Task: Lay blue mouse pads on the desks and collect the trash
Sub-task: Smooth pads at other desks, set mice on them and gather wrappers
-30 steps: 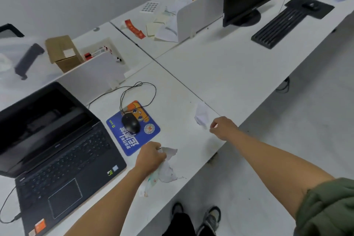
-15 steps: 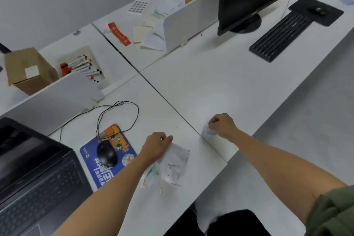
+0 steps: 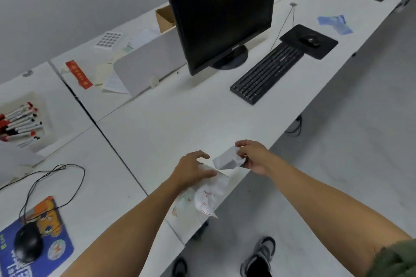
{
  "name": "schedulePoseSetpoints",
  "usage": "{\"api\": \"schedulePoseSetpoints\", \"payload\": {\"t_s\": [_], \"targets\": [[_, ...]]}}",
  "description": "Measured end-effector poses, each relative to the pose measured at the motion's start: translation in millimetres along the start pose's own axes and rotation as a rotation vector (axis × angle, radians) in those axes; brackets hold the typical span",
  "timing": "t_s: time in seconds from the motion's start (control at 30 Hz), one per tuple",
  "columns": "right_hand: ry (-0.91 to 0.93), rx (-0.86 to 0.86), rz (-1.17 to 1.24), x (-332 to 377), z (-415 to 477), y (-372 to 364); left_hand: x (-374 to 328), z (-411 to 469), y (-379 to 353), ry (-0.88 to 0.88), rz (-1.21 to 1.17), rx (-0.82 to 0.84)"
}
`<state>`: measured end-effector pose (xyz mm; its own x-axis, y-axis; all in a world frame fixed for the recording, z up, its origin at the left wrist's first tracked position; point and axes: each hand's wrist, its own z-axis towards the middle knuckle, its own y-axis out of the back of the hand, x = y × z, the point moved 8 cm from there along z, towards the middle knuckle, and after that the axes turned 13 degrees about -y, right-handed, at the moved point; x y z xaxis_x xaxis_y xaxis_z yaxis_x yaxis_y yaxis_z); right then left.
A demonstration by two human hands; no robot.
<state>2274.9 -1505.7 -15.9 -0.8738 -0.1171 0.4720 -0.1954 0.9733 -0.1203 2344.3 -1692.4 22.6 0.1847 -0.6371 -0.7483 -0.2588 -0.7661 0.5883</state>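
Note:
My right hand pinches a crumpled white paper scrap, lifted just above the desk's front edge. My left hand holds a thin white plastic bag with small red and green prints, thumb and fingers spread at its mouth. The scrap hangs right beside the bag's opening. A blue mouse pad with an orange cartoon lies at the bottom left with a black wired mouse on it. A crumpled blue sheet lies on the far right of the desk.
A black monitor, black keyboard and black mouse pad with a mouse stand on the desk ahead. A grey divider panel, papers, a red strip and a tray of markers lie beyond. Grey floor and my shoes lie below right.
The view has swung right, so the laptop is out of sight. My right hand has lifted the paper scrap off the desk toward the bag. My left hand has carried the bag right.

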Motion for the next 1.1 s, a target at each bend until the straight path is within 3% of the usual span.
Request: {"api": "schedulePoseSetpoints", "payload": {"t_s": [0.17,0.37,0.7,1.1], "targets": [[-0.072,0.059,0.149,38.0,6.1,78.5,-81.0,53.0,-38.4,-0.094,0.192,-0.081],[-0.134,0.037,0.090,80.2,22.6,123.3,-124.7,115.6,-47.6,-0.180,0.368,-0.178],[-0.150,-0.019,-0.089,189.2,84.2,185.9,-160.5,268.1,-36.1,-0.196,0.347,-0.158],[-0.043,-0.339,-0.209,327.4,127.5,355.5,-248.2,445.1,-45.0,-0.276,0.300,-0.093]]}}
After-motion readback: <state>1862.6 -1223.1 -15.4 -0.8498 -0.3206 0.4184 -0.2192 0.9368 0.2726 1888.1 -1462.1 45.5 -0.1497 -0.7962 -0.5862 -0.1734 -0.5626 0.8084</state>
